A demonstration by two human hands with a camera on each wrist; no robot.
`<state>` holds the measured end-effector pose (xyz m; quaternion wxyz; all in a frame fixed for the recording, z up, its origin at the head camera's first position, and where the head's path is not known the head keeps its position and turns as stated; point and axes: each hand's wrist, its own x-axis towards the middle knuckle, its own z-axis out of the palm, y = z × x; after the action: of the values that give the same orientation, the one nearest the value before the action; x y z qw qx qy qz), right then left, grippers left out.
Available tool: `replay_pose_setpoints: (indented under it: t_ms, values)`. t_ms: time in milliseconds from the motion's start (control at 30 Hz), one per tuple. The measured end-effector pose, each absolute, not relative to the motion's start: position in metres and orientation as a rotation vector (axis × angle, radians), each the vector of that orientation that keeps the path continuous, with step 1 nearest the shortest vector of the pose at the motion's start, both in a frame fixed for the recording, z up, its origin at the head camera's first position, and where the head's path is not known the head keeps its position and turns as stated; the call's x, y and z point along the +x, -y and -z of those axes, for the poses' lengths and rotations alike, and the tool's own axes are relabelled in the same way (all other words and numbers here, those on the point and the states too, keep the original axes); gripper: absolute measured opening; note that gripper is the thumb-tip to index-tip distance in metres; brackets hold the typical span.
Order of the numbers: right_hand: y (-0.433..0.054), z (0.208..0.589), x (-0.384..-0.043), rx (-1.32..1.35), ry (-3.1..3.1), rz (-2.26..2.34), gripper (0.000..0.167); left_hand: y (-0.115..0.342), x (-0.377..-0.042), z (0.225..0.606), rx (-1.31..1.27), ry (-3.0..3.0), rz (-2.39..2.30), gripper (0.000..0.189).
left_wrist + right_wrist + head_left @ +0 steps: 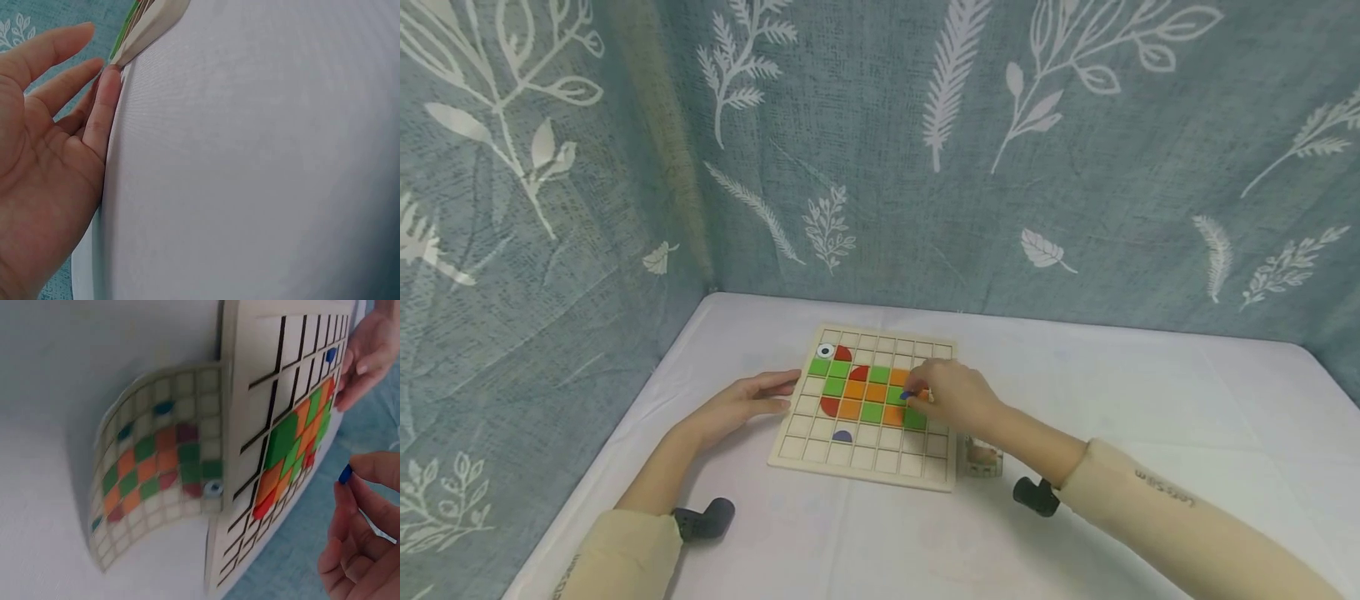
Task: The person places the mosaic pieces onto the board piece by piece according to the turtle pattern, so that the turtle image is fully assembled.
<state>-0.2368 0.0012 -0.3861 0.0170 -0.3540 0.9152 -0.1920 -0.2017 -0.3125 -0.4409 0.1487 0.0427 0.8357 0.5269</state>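
Observation:
A wooden grid board (887, 437) lies on the white table with green and orange square tiles, red curved pieces and a white eye tile (826, 351) set in it. My right hand (958, 396) is over the board's right side and pinches a small blue piece (345, 474) between thumb and finger. Another blue half-round piece (842, 436) sits in a cell near the front of the board. Along the left edge, my left hand (737, 408) rests with fairly straight fingers, their tips touching the board's side.
A curved pattern card (156, 456) printed with a similar tile picture stands or leans against the board's right edge. White cloth (1120, 433) covers the table, and a blue-grey leaf-patterned curtain (880, 167) hangs behind and to the left.

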Motion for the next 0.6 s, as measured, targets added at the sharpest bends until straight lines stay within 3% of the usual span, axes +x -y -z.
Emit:
replay_pose_setpoints:
  t_ms: [600]
  values:
    - [0.017,0.418,-0.218,-1.205,-2.746,0.51,0.011,0.311,-0.201,0.442,0.116,-2.399,-1.527,0.059]
